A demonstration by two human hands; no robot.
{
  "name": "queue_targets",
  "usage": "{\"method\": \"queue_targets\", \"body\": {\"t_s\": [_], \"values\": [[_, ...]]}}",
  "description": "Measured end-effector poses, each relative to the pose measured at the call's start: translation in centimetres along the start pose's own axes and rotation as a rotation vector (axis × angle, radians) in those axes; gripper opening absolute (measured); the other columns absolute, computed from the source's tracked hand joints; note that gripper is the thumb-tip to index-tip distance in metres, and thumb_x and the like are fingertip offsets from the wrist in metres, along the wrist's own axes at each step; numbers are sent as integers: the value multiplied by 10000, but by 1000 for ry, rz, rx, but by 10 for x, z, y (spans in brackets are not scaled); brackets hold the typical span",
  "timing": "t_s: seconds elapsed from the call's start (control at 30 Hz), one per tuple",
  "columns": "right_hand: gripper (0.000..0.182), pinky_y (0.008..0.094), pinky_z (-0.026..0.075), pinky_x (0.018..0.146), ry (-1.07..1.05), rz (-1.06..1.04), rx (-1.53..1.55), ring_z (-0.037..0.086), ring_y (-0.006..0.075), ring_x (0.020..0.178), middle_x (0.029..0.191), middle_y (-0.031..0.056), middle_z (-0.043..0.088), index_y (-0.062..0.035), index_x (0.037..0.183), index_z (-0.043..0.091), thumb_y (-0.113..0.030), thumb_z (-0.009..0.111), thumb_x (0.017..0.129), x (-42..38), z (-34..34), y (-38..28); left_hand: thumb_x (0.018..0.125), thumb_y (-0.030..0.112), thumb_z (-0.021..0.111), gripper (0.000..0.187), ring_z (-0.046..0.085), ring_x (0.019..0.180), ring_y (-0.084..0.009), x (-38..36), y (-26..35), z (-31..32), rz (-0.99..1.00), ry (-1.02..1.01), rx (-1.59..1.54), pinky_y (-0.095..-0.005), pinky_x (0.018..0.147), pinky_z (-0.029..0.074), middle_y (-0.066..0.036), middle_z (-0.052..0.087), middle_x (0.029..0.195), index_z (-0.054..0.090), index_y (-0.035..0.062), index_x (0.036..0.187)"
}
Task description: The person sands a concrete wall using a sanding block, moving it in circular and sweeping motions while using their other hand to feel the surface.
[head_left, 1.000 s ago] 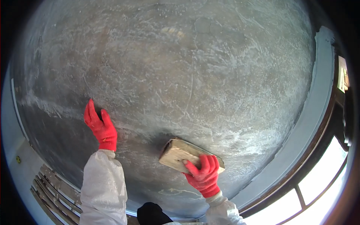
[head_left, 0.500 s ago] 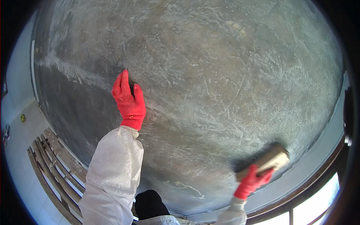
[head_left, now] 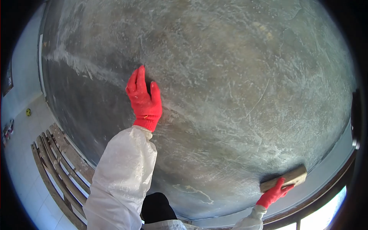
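Observation:
My left hand [head_left: 146, 99], in a red glove, rests with its fingers stretched out against a large grey plastered surface [head_left: 214, 99]. Nothing shows in its grasp. At the lower right, my right hand [head_left: 273, 194], gloved in red too, is closed on a rectangular wooden block [head_left: 287, 179]. The block's dark far side lies against the plaster near its lower right edge; whether sandpaper covers that face is hidden. Pale streaks, scratches and a thin curved crack mark the plaster.
A slatted wooden frame [head_left: 61, 168] stands at the lower left over a tiled floor [head_left: 28, 168]. Farther off lies a yellow ball [head_left: 28, 112]. A wooden-framed window [head_left: 322, 211] borders the lower right. Something black [head_left: 157, 207] pokes up at bottom centre.
The view has swung slightly, shifting the plaster and my left hand rightward in frame. My right hand and the wooden block, blurred before, are now sharper and a little lower right.

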State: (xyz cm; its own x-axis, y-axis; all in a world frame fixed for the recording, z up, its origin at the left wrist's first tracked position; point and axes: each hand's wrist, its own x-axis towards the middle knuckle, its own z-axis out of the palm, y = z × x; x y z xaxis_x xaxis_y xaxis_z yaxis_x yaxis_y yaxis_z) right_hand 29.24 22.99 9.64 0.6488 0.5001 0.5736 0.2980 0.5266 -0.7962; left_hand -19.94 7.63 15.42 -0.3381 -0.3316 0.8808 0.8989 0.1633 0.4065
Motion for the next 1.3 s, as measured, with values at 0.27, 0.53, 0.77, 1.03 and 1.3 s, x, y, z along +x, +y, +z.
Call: {"method": "queue_targets", "body": {"t_s": [0.27, 0.53, 0.77, 1.03, 1.3], "values": [[988, 568, 358, 1018, -345, -696, -191, 402, 485, 1251, 1418, 289, 350, -96, 1462, 389, -253, 847, 600, -130, 20, 2, 874, 192, 577, 558, 442, 1245, -358, 1, 3, 0, 7, -15, 22, -458, 1059, 329, -192, 479, 1371, 468, 42, 1400], [1045, 569, 353, 1032, -389, -971, -211, 358, 503, 1299, 1431, 324, 308, -160, 1513, 313, -170, 834, 607, -86, 10, 22, 885, 197, 573, 554, 432, 1255, -357, -1, 0, 1, 17, -13, 25, -455, 1068, 314, -188, 471, 1383, 463, 44, 1406], [852, 432, 304, 1124, -10, 122, 87, 332, 353, 1378, 1520, 220, 287, -43, 1532, 240, -258, 697, 845, -8, -11, 34, 897, 212, 557, 536, 430, 1263, -349, -1, 2, 2, 16, -1, 3, -453, 1067, 314, -183, 471, 1385, 471, 42, 1398], [1056, 585, 365, 984, -534, -1042, -149, 383, 509, 1236, 1377, 306, 350, -175, 1456, 367, -207, 870, 528, -141, 9, 4, 902, 221, 541, 535, 437, 1247, -352, -1, 6, 1, 25, -10, 39, -453, 1061, 321, -184, 475, 1377, 469, 36, 1399], [934, 489, 274, 1131, -77, -630, -263, 337, 397, 1369, 1506, 234, 324, 3, 1507, 275, -230, 761, 743, -11, -10, 96, 868, 176, 571, 559, 440, 1234, -366, 0, 0, -2, 23, -27, 39, -460, 1054, 333, -197, 479, 1361, 471, 39, 1400]]}}
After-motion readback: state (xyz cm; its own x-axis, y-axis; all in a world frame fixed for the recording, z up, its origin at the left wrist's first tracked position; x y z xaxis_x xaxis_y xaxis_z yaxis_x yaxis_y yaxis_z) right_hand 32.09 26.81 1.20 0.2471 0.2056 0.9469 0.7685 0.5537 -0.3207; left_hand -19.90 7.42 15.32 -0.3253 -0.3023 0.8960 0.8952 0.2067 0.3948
